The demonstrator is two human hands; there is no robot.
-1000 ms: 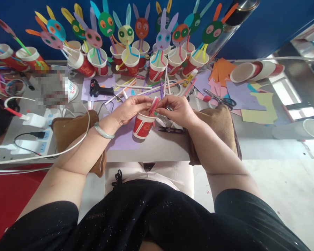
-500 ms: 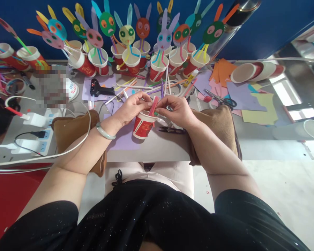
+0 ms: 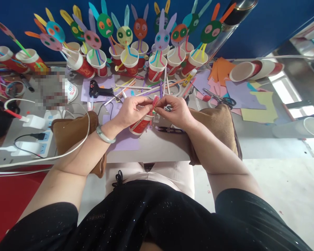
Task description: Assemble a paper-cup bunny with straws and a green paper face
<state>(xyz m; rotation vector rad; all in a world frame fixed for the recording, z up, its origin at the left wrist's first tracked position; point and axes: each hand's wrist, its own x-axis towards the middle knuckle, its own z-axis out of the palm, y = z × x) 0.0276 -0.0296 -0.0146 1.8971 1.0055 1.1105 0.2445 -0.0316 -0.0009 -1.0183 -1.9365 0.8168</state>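
Note:
Above a red-and-white paper cup [image 3: 140,126], my left hand [image 3: 133,111] and my right hand [image 3: 176,111] meet fingertip to fingertip. Both pinch a short pink-red straw-like strip [image 3: 155,101], whose lower part runs down at the cup's rim. The cup leans a little, and my left hand covers most of its opening. Beneath it lies a sheet of purple paper [image 3: 124,142]. A pair of black snips [image 3: 170,130] rests on the table just below my right hand.
Behind stands a row of paper cups [image 3: 157,69] holding straws with paper rabbit heads. A black glue gun [image 3: 101,90], scissors [image 3: 221,99] and coloured paper [image 3: 246,96] lie around. Brown cushions [image 3: 73,130] sit under both forearms. At left are a power strip [image 3: 45,141] and cables.
The strip sits lower between my fingers, and my hands have closed in over it. My left hand now hides more of the cup, which has shifted slightly left.

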